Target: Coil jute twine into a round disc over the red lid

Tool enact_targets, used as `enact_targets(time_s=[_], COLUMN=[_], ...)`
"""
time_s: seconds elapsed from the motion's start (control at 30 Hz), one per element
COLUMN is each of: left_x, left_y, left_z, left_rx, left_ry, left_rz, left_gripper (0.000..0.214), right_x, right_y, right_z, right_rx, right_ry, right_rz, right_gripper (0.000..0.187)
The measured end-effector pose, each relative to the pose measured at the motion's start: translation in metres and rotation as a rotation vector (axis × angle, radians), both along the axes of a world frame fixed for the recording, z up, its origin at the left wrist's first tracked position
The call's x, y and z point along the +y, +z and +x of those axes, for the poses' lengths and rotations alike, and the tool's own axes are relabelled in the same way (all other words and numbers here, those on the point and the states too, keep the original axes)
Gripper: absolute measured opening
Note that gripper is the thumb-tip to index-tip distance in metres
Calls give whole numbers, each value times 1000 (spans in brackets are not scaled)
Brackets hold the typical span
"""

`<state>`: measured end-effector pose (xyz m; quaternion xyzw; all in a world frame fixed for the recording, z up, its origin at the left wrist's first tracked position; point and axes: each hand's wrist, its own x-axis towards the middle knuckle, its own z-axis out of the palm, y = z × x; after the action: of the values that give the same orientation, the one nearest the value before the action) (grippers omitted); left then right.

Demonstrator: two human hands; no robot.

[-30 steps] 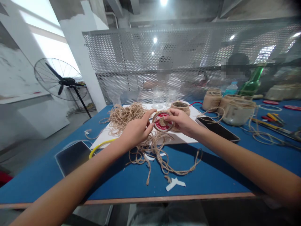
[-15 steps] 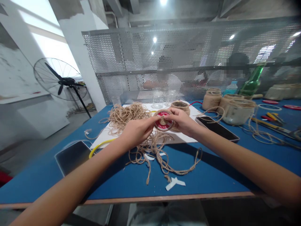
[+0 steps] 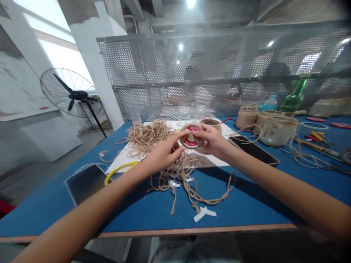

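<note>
A round red lid-like disc (image 3: 189,143) with pale lettering faces me above the white sheet. Twine sits at its centre and runs around its rim. My right hand (image 3: 216,141) grips it from the right, the thumb on its face near the centre. From the left, my left hand (image 3: 163,155) reaches its index finger onto the face, with the thumb held apart and lower. Behind the disc stands a twine-wrapped jar (image 3: 213,123), partly hidden. A heap of loose twine (image 3: 149,135) lies left, and more twine strands (image 3: 189,182) trail beneath my hands.
Twine-wrapped jars (image 3: 278,133), a green bottle (image 3: 294,95) and pliers (image 3: 319,137) stand or lie right. A dark phone-like slab (image 3: 255,151) is beside my right forearm, a dark tablet-like slab (image 3: 86,184) by my left. Clear jars (image 3: 184,116) stand before a perforated screen (image 3: 159,73).
My left thumb has moved down and away from the disc, opening the hand, while its index finger stays on the face. The disc has shifted slightly up in my right hand.
</note>
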<state>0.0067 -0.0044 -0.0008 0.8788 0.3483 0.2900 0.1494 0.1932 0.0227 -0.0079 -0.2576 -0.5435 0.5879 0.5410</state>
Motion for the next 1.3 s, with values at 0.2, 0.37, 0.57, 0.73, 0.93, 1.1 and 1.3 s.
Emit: enact_targets(time_s=[0.2, 0.37, 0.57, 0.73, 0.93, 1.1, 1.3], left_x=[0, 1, 0, -1, 1, 2, 2], left_y=[-6, -8, -7, -1, 2, 4, 4], left_z=[4, 4, 5, 2, -1, -3, -5], left_rx=[-205, -277, -275, -203, -157, -124, -28], left_ry=[-50, -17, -16, -92, -103, -113, -18], left_rz=[-79, -109, -91, -165, -142, -113, -59], left_gripper=[47, 37, 34, 33, 30, 32, 50], right_x=[0, -2, -4, -5, 0, 3, 4], right_y=[-4, -8, -5, -2, 0, -2, -1], right_z=[-4, -6, -3, 3, 8, 9, 7], right_rx=[116, 102, -58, -149, -230, -249, -233], right_ry=[61, 81, 62, 144, 237, 210, 74], right_rz=[54, 56, 50, 36, 56, 14, 7], right_gripper=[18, 17, 14, 16, 17, 18, 19])
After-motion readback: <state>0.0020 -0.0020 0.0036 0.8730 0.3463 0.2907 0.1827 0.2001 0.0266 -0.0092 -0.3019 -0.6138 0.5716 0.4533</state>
